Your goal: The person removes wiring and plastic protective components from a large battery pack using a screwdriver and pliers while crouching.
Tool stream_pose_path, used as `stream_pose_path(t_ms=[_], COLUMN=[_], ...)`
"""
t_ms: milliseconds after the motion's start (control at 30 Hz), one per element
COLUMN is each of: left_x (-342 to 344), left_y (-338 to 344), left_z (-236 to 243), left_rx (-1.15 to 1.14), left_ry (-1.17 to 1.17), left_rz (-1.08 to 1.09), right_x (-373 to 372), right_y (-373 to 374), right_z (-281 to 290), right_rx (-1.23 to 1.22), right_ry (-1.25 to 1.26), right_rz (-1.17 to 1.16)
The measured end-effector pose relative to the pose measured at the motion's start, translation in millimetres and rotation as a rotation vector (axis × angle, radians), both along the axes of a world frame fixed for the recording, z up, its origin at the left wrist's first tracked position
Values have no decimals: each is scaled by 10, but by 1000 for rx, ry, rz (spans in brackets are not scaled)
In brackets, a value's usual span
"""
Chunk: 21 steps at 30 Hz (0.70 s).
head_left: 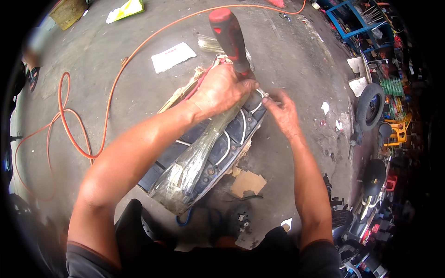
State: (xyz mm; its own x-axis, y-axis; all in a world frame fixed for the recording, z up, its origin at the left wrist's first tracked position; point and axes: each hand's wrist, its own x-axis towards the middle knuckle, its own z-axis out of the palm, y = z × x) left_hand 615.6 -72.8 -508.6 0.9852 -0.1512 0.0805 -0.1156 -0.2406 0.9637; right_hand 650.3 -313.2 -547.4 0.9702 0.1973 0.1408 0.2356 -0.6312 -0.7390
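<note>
Clear plastic [185, 172] crosses a black panel [236, 125] on the floor [139, 116]. My left hand [220, 90] grips a red-and-black screwdriver [229, 37]; my right hand [285, 113] is at the panel's edge, its hold I cannot tell. White paper [174, 58] lies beyond.

No wording can be read for certain here. The white sheet [174, 58] on the grey floor bears a short row of small red print toward its upper edge, and the characters are too small to make out. On the yellow-green and white packet [126, 10] at the upper edge of the view, any lettering is too unclear to tell. The red-and-black tool handle [228, 39] shows red and dark areas, with no mark sharp enough to read, and the crowded goods along the right side are likewise too small and blurred
</note>
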Motion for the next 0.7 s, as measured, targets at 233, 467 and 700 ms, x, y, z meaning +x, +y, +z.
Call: stream_pose_path(t_ms=[233, 467, 700], left_x=[140, 291, 313], left_y=[-270, -403, -515], left_z=[-53, -213, -267], left_rx=[-18, -63, -36], left_ry=[-34, -78, -61], left_rz=[3, 21, 14], right_x=[134, 112, 103], right_y=[1, 64, 77], right_z=[-86, 15, 9], right_rx=[188, 305, 381], right_ry=[242, 359, 362], right_rz=[-154, -198, -162])
